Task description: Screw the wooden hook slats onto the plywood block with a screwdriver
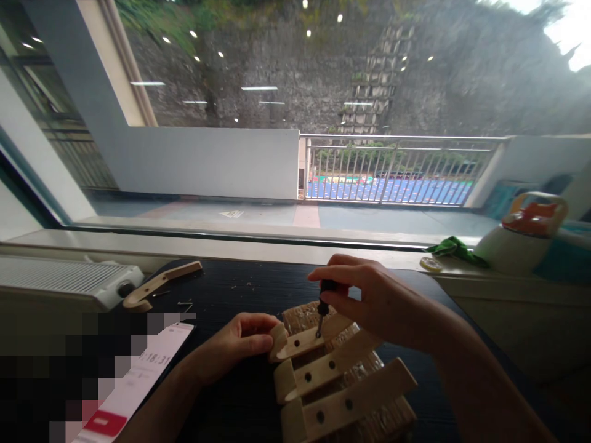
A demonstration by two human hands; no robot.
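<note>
My right hand is closed around the black handle of a small screwdriver, its forefinger stretched out across the top. The screwdriver stands nearly upright, its tip at one of two holes in the farthest wooden hook. At that hook's curved end, my left hand pinches the wood between thumb and fingers. Two more pale hooks, a middle one and a near one, lie side by side with dark holes in them. Beneath all three is a rough, bark-textured board, partly covered by them.
On the dark table are a loose wooden hook, a few screws and crumbs. A phone lies at the left, near a white radiator. A green cloth, tape roll and large jug occupy the sill's right side.
</note>
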